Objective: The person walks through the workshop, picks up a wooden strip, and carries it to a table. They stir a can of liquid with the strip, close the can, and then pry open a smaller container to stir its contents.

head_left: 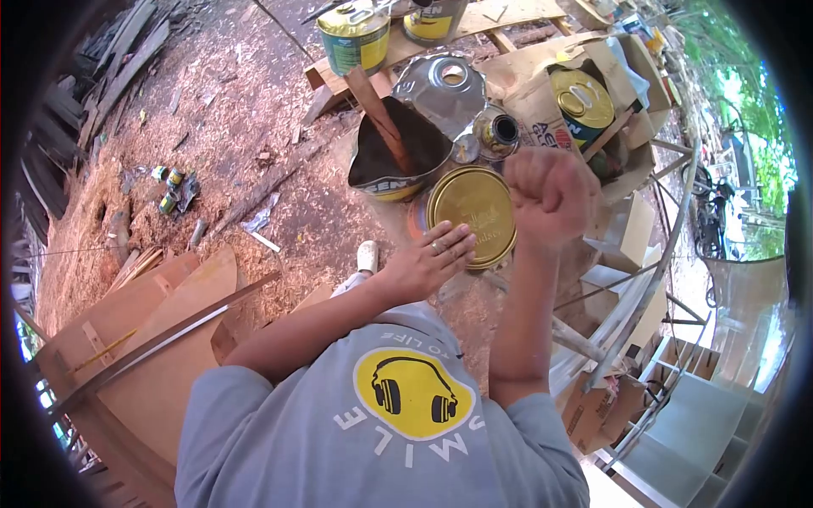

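Note:
My left hand rests with its fingers stretched flat on the near left edge of a round gold lid on a can. A ring shows on one finger. My right hand is raised as a fist over the right side of the lid, slightly blurred, with nothing visible in it. Beside the can stands a cut-open metal can with dark contents, its rim bent out of round. A brown-stained wooden stick leans in it. Right of that is a small open can with a dark inside.
A shiny cut metal sheet lies behind the cans. A cardboard box holds another gold-topped can. More paint cans stand on planks at the back. Wood shavings cover the ground; boards lean at left.

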The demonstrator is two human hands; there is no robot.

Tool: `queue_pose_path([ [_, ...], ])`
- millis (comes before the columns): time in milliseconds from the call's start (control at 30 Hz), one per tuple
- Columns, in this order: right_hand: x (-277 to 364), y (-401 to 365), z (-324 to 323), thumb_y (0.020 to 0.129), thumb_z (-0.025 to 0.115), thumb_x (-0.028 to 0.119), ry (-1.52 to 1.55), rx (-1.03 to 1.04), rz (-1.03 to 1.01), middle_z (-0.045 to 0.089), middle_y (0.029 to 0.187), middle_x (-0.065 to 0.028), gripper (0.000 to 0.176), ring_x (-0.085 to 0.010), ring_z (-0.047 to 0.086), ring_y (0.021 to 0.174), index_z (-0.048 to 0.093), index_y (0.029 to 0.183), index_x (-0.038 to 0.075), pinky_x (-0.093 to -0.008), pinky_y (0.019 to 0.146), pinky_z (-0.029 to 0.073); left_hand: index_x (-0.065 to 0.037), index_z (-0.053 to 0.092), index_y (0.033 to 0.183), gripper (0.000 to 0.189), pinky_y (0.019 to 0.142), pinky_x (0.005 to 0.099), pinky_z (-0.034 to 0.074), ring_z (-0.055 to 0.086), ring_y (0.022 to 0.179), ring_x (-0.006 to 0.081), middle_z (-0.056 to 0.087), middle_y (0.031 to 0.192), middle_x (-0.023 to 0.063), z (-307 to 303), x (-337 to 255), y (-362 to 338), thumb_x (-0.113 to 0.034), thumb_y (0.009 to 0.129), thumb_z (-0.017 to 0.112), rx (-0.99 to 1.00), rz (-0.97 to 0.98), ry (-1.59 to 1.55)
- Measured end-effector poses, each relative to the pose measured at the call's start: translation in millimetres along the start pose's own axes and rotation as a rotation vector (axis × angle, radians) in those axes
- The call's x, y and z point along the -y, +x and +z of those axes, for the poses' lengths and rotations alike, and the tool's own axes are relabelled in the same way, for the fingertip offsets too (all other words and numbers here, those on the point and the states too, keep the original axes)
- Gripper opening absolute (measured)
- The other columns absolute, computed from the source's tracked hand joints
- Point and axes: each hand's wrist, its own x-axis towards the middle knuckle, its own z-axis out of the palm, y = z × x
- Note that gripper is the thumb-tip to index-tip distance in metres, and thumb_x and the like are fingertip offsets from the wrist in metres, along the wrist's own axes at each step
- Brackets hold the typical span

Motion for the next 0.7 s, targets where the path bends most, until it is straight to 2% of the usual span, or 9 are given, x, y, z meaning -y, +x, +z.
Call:
queue_pose_path([
  [33, -43.0, -21.4, -13.5, 0.093, 0.052, 0.009, -0.43, 0.015, -0.14, 0.034, 0.05, 0.0023, 0.042, -0.0088, 0.032, 0.045, 0.039, 0.053, 0.008, -0.0251, 0.046, 0.025, -0.004, 0.057, 0.126, 0.044, 0.115, 0.0479, 0.025, 0.037, 0.137, 0.0284, 0.047, 0.142, 0.0135, -0.5, 0.7, 0.4, -0.014, 0.083, 0.05, -0.005, 0.003, 0.005],
  [100, -68.7, -46.7, -14.9, 0.092, 0.053, 0.009, -0.391, -0.084, 0.179, 0.037, 0.05, 0.0018, 0.043, -0.0086, 0.033, 0.045, 0.04, 0.052, 0.007, -0.0252, 0.046, 0.025, -0.005, 0.058, 0.125, 0.043, 0.115, 0.0477, 0.025, 0.037, 0.137, 0.0283, 0.048, 0.141, 0.0129, 7.6, -1.5, -5.5, -0.014, 0.083, 0.05, -0.007, -0.001, -0.023],
  [133, -68.3, -43.7, -10.3, 0.092, 0.054, 0.009, 0.108, -0.16, 0.604, 0.038, 0.049, 0.0014, 0.043, -0.0085, 0.033, 0.045, 0.04, 0.051, 0.007, -0.0253, 0.046, 0.025, -0.005, 0.058, 0.125, 0.043, 0.115, 0.0476, 0.025, 0.037, 0.137, 0.0283, 0.048, 0.141, 0.0126, 8.1, 1.5, 0.7, -0.013, 0.083, 0.05, -0.03, -0.008, -0.02],
  [200, -63.2, -44.3, -5.3, 0.092, 0.054, 0.008, 0.009, -0.126, 0.679, 0.04, 0.049, 0.001, 0.042, -0.0083, 0.033, 0.045, 0.041, 0.051, 0.006, -0.025, 0.046, 0.025, -0.005, 0.059, 0.124, 0.042, 0.115, 0.0477, 0.025, 0.038, 0.137, 0.0282, 0.049, 0.14, 0.0122, 7.6, -3.5, -2.7, -0.014, 0.084, 0.051, -0.011, -0.024, -0.015],
  [333, -4.8, -2.1, 28.9, 0.091, 0.055, 0.008, 0.241, -0.004, 0.467, 0.04, 0.049, 0.0017, 0.042, -0.0086, 0.034, 0.044, 0.042, 0.051, 0.006, -0.0247, 0.045, 0.026, -0.006, 0.059, 0.123, 0.04, 0.115, 0.0485, 0.025, 0.039, 0.136, 0.029, 0.049, 0.14, 0.0125, 8.2, 1.8, 1.3, -0.015, 0.085, 0.05, -0.026, 0.006, 0.017],
  [433, 37.7, 16.2, 45.7, 0.09, 0.056, 0.007, 0.572, 0.141, 0.245, 0.041, 0.05, 0.0016, 0.038, -0.0098, 0.037, 0.045, 0.046, 0.053, 0.006, -0.0247, 0.046, 0.028, -0.005, 0.064, 0.107, 0.031, 0.105, 0.0449, 0.036, 0.054, 0.118, 0.0287, 0.061, 0.12, 0.0108, -8.0, -7.0, -4.8, -0.011, 0.077, 0.063, -0.198, 0.035, -0.013],
  [500, 2.9, -25.8, 29.5, 0.091, 0.057, 0.013, 0.374, 0.056, 0.353, 0.042, 0.052, 0.0032, 0.036, -0.008, 0.037, 0.046, 0.048, 0.056, 0.007, -0.0241, 0.046, 0.028, -0.006, 0.064, 0.091, 0.021, 0.087, 0.0427, 0.044, 0.061, 0.094, 0.0253, 0.064, 0.096, 0.0063, -20.5, -18.6, -12.1, -0.012, 0.073, 0.073, -0.378, 0.01, -0.013],
  [600, -54.9, -82.2, 1.3, 0.093, 0.059, 0.021, 0.158, -0.168, 0.686, 0.043, 0.054, 0.0056, 0.034, -0.0053, 0.038, 0.048, 0.053, 0.061, 0.009, -0.0231, 0.045, 0.029, -0.005, 0.061, 0.095, 0.025, 0.08, 0.0447, 0.047, 0.061, 0.091, 0.0326, 0.063, 0.099, 0.0144, -12.8, -19.0, -24.3, -0.024, 0.081, 0.069, -0.209, -0.499, -0.171],
  [700, -11.4, -66.3, -5.6, 0.093, 0.059, 0.027, 0.001, -0.243, 0.652, 0.042, 0.055, 0.0073, 0.035, -0.0029, 0.037, 0.05, 0.055, 0.062, 0.01, -0.0227, 0.045, 0.028, 0.0, 0.058, 0.101, 0.038, 0.078, 0.0461, 0.046, 0.06, 0.091, 0.0424, 0.062, 0.097, 0.0248, -2.0, -5.5, -2.0, -0.036, 0.092, 0.06, -0.156, -0.988, -0.291],
])
